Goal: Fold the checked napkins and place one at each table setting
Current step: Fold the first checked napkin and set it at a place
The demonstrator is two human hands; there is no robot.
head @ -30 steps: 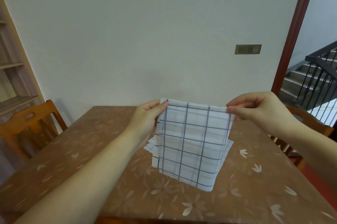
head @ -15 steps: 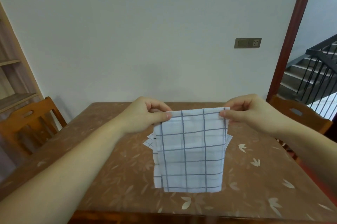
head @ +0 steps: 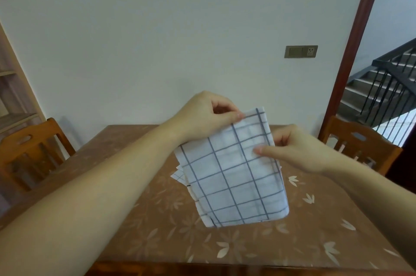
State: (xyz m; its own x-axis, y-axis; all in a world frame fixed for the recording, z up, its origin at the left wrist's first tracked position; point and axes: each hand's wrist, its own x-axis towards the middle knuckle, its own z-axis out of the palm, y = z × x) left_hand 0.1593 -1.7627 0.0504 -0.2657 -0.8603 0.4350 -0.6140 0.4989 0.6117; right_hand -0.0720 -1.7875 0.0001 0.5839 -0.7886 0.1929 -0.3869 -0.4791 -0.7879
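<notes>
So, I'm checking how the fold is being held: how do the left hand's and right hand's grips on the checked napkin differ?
The left hand pinches the checked napkin at its top edge, higher up; the right hand pinches its right side edge, lower down. The left hand reaches in from the left, the right hand from the right. Both hold the napkin off the table, above the other napkins.

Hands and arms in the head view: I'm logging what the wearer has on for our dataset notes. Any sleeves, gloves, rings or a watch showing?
Both the left hand and the right hand are bare: no gloves, and no rings on the fingers that show. Both forearms are uncovered as far as the frame's edge, with no sleeve, watch or bracelet in sight. The nails look short and unpainted.
</notes>
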